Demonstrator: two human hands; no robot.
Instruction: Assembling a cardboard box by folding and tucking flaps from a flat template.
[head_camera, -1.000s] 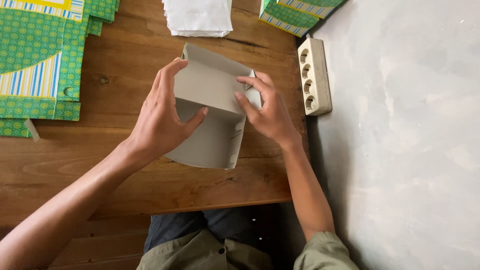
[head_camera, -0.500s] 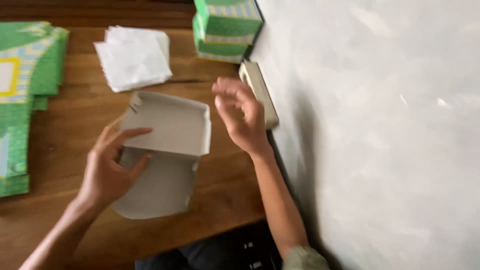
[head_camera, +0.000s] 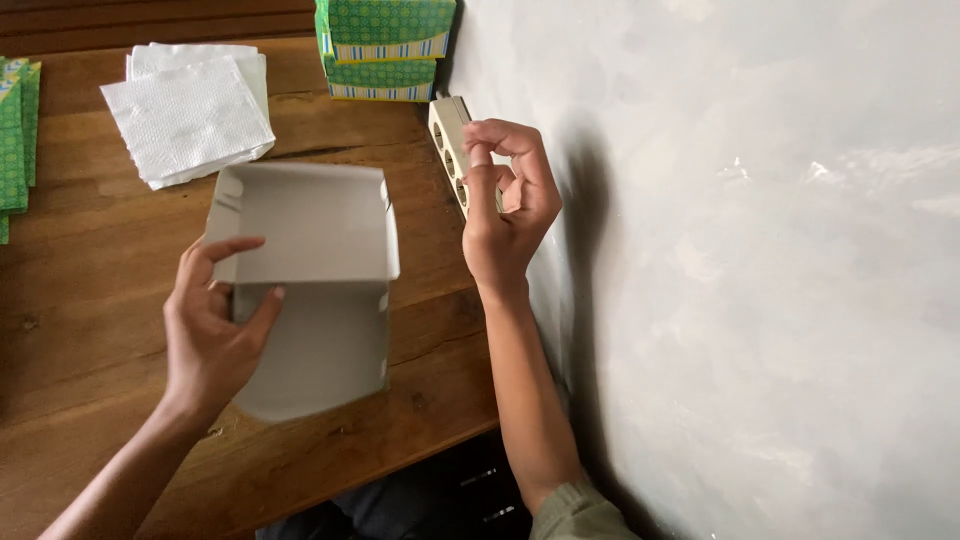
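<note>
A pale grey plastered wall (head_camera: 760, 260) fills the right side of the view, and a brown wooden table (head_camera: 90, 300) butts against it on the left. On the table's middle lies a grey unfolded cardboard box blank (head_camera: 310, 290), its plain inner side up. Its long axis runs from the near table edge toward the far side, with a creased upper panel raised at the far end and a flap down its right side.

The left hand (head_camera: 210, 330) holds the blank at its left edge: thumb on top across the crease, the other fingers spread loosely over the lower panel, pinning rather than clenching. The blank thus lies directly under and to the right of that hand, which is plainly the nearer one.

The right hand (head_camera: 505, 215) is off the blank, raised near the wall, fingers curled inward with the forefinger bent over the thumb; I see nothing held in it. The blank lies to its left, clear of its fingers.

Just behind the right hand a cream plastic power strip (head_camera: 447, 135) lies along the wall. Beyond it stands a stack of green patterned folded boxes (head_camera: 385, 45). A pile of white paper napkins (head_camera: 190, 110) sits at the far left, with more green printed cardboard sheets (head_camera: 15, 130) at the left edge.
</note>
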